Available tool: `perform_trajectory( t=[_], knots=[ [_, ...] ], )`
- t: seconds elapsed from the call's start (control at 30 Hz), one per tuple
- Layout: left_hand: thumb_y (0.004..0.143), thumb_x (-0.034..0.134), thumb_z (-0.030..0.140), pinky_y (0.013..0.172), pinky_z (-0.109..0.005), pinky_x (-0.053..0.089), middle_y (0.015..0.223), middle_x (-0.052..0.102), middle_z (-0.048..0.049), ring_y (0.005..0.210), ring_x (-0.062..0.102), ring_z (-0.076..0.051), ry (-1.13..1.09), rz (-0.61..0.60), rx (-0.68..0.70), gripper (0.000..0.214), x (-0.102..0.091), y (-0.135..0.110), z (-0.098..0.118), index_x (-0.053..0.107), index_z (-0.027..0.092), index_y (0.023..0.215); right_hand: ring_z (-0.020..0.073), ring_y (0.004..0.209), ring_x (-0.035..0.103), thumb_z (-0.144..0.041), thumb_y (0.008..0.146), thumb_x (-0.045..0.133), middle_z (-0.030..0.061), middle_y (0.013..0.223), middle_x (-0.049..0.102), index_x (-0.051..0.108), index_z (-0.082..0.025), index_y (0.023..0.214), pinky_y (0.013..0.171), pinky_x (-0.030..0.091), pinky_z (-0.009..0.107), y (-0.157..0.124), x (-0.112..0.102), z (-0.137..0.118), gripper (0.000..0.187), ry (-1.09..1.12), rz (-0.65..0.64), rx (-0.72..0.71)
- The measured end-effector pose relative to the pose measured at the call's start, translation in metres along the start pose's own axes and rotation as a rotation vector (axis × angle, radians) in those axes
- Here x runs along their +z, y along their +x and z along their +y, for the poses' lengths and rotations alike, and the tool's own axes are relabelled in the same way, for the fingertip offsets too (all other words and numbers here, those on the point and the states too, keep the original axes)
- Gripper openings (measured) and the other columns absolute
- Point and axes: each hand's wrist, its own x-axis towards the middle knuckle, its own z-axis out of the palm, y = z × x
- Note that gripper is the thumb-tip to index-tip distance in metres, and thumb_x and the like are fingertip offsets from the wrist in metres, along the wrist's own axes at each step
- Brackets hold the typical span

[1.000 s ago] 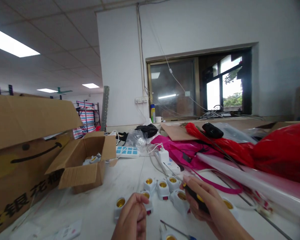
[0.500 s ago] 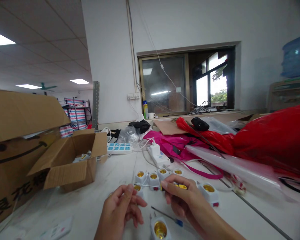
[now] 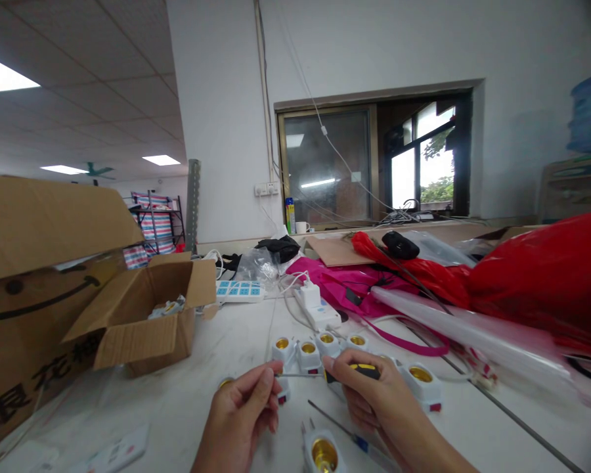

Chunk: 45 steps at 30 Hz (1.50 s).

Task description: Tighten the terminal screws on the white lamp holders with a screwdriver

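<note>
My right hand (image 3: 381, 401) is closed around the yellow-and-black handle of a screwdriver (image 3: 367, 372), its shaft level and pointing left. At the tip, my left hand (image 3: 243, 410) pinches thumb against forefinger; whether it grips the tip itself or something tiny is hidden. Behind the hands stand several white plug-in lamp sockets (image 3: 308, 357) with brass-coloured threaded insides. One more lamp socket (image 3: 324, 454) sits nearest me, prongs pointing away. Beside it lies a second screwdriver (image 3: 332, 420) with a bluish clear handle. Right of my right hand is another lamp socket (image 3: 423, 386) with a red switch.
An open cardboard box (image 3: 142, 348) with white parts inside stands left, beside a larger carton (image 3: 39, 315). Power strips (image 3: 239, 291) and cables lie toward the wall. Pink fabric (image 3: 345, 295), clear plastic wrap (image 3: 473, 328) and a red bag (image 3: 546, 276) fill the right.
My left fingers have drawn together at the screwdriver's tip, having been more spread before. The screwdriver's handle has turned in my right hand. The whole view has shifted slightly.
</note>
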Motion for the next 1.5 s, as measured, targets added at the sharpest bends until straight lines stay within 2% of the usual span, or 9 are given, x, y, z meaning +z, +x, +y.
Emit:
perform_trajectory(
  t=[0.17,0.27,0.37,0.47,0.63,1.0,1.23,1.4,1.5],
  knots=[
    [0.067,0.103,0.060,0.059,-0.024,0.054,0.094,0.083,-0.0153,0.084,0.074,-0.023,0.078,-0.001,0.000,0.062,0.003,-0.005,0.001,0.090,0.013,0.107,0.0053,0.040,0.021,-0.074,0.065,0.099,-0.0123,0.045,0.031,0.061,-0.022,0.070,0.041,0.018,0.023,0.006,-0.004,0.004,0.065,-0.053,0.004,0.010],
    [0.066,0.103,0.058,0.059,-0.024,0.054,0.093,0.085,-0.0150,0.082,0.077,-0.024,0.097,0.004,0.005,0.063,0.002,-0.004,0.001,0.087,0.014,0.108,0.0060,0.042,0.023,-0.074,0.067,0.098,-0.0120,0.046,0.032,0.063,-0.022,0.071,0.042,0.020,0.023,0.004,-0.006,0.001,0.063,-0.089,0.005,0.001],
    [0.065,0.104,0.057,0.058,-0.024,0.054,0.089,0.085,-0.0148,0.080,0.079,-0.025,0.101,-0.002,0.019,0.058,0.003,-0.003,0.000,0.084,0.015,0.099,0.0060,0.045,0.022,-0.072,0.068,0.098,-0.0121,0.048,0.031,0.063,-0.021,0.071,0.044,0.022,0.023,0.002,-0.007,-0.004,0.061,-0.117,0.007,-0.011],
    [0.064,0.105,0.058,0.058,-0.023,0.055,0.087,0.085,-0.0152,0.079,0.079,-0.025,0.114,-0.008,0.029,0.055,0.004,-0.002,0.000,0.082,0.015,0.090,0.0062,0.044,0.022,-0.070,0.066,0.099,-0.0119,0.048,0.031,0.063,-0.021,0.070,0.043,0.020,0.024,0.002,-0.009,-0.008,0.061,-0.135,0.003,-0.008],
    [0.063,0.104,0.062,0.054,-0.022,0.053,0.086,0.084,-0.0153,0.076,0.076,-0.023,0.136,0.005,0.051,0.057,0.004,-0.001,0.000,0.084,0.013,0.086,0.0058,0.045,0.019,-0.065,0.068,0.099,-0.0131,0.047,0.028,0.059,-0.022,0.068,0.044,0.021,0.024,0.000,-0.009,-0.012,0.059,-0.132,0.001,-0.008],
    [0.065,0.103,0.058,0.052,-0.021,0.051,0.082,0.081,-0.0137,0.076,0.072,-0.022,0.126,0.036,0.076,0.053,0.005,0.000,-0.002,0.085,0.013,0.086,0.0050,0.043,0.018,-0.062,0.068,0.101,-0.0123,0.046,0.028,0.059,-0.022,0.066,0.044,0.018,0.024,0.000,-0.010,-0.015,0.057,-0.119,0.011,-0.005],
    [0.064,0.103,0.061,0.051,-0.020,0.050,0.080,0.081,-0.0137,0.073,0.070,-0.021,0.147,0.013,0.065,0.056,0.003,0.000,-0.001,0.086,0.013,0.084,0.0045,0.045,0.019,-0.062,0.067,0.103,-0.0127,0.048,0.029,0.061,-0.021,0.068,0.045,0.017,0.023,-0.002,-0.009,-0.013,0.059,-0.083,-0.014,0.015],
    [0.063,0.102,0.064,0.052,-0.021,0.051,0.079,0.081,-0.0144,0.072,0.070,-0.021,0.154,-0.004,0.071,0.059,0.002,0.001,-0.001,0.086,0.012,0.084,0.0061,0.045,0.026,-0.069,0.069,0.101,-0.0108,0.050,0.037,0.065,-0.020,0.079,0.044,0.022,0.023,-0.001,-0.012,-0.011,0.062,-0.008,-0.041,0.024],
    [0.061,0.103,0.063,0.051,-0.021,0.050,0.079,0.080,-0.0143,0.072,0.070,-0.020,0.151,-0.004,0.069,0.058,0.004,0.000,0.000,0.085,0.012,0.082,0.0081,0.047,0.035,-0.068,0.073,0.099,-0.0075,0.057,0.048,0.059,-0.022,0.082,0.044,0.029,0.022,-0.001,-0.013,-0.011,0.061,0.059,-0.023,0.000]
  ],
)
